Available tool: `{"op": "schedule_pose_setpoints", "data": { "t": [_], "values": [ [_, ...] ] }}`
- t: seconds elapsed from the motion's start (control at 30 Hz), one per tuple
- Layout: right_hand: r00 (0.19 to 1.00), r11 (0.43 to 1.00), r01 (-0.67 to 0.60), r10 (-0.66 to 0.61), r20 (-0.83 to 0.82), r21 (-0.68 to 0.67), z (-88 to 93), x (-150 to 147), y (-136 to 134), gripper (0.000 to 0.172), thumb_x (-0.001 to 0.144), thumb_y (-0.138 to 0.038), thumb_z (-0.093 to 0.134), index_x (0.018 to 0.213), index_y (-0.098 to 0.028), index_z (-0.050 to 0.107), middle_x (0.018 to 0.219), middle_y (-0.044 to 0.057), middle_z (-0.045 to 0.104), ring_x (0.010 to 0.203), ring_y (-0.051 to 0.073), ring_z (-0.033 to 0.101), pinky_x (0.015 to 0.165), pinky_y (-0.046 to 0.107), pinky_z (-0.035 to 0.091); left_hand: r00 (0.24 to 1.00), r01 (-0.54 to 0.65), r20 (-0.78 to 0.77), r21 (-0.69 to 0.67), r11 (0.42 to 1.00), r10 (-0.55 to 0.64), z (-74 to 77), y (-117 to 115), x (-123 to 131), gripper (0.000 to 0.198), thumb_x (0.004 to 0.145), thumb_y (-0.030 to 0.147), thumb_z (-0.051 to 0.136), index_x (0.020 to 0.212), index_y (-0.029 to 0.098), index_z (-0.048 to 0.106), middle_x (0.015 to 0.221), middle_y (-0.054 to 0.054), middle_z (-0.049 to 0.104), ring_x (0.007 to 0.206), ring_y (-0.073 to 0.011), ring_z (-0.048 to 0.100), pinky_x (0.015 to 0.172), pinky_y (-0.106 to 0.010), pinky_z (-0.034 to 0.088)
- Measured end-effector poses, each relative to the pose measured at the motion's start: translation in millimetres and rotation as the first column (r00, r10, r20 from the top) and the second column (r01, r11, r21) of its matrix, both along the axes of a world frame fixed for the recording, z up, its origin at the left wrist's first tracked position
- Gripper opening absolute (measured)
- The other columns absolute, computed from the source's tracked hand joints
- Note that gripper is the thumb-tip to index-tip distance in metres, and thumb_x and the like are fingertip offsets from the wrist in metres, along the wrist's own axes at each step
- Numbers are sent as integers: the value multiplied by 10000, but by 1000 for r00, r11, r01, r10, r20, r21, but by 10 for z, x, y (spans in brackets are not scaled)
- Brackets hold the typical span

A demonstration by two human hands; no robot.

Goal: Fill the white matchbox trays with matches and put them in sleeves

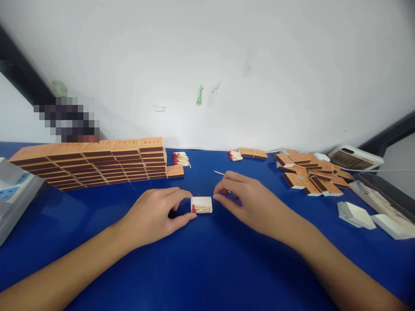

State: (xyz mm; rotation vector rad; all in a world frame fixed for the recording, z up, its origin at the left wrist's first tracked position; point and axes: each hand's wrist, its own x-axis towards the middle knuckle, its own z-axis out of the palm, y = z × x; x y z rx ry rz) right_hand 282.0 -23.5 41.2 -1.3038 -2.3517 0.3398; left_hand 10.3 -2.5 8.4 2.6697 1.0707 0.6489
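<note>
A small white matchbox tray (201,202) lies on the blue table with several red-tipped matches (201,209) along its near side. My left hand (162,214) grips the tray's left end between thumb and fingers. Just right of the tray is my right hand (243,196), its fingers curled and thumb and index fingertips close together; what they hold, if anything, is too small to make out. One loose match (218,172) lies beyond the tray, near the right hand's knuckles.
Stacked matchboxes (123,162) form a wall at the back left. Two match piles (180,159) (235,156) lie at the back. Scattered matchboxes (311,170), white trays (356,214) and a phone (355,159) are at the right. A grey bin (24,207) stands left.
</note>
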Motion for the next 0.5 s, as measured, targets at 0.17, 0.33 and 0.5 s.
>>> {"op": "schedule_pose_setpoints", "data": {
  "t": [0.17,0.33,0.5],
  "values": [
    [1000,999,5,-5,-16,-45,65,104,33,96,1004,-185,644,988,-241,720,958,27,660,788,164,638,694,301,501,1000,5,10,4,1000,-5,-10,4,-8,254,975,400,740,1182,253,729,750,54,630,591,-112,562,557,-254,393],
    [981,986,66,-36,190,-152,-9,208,45,113,1005,-240,667,893,-227,680,981,36,673,729,174,633,654,324,477,1000,-3,9,1,1000,3,-1,1,-6,258,973,390,746,1189,250,725,756,52,635,587,-112,558,565,-252,396],
    [988,972,17,20,155,-235,5,238,46,196,1059,-267,606,872,-224,647,970,39,682,784,184,655,686,324,491,1000,7,2,16,1000,-7,-2,1,2,255,973,389,748,1184,249,724,753,56,632,588,-113,558,566,-254,395]
  ]
}}
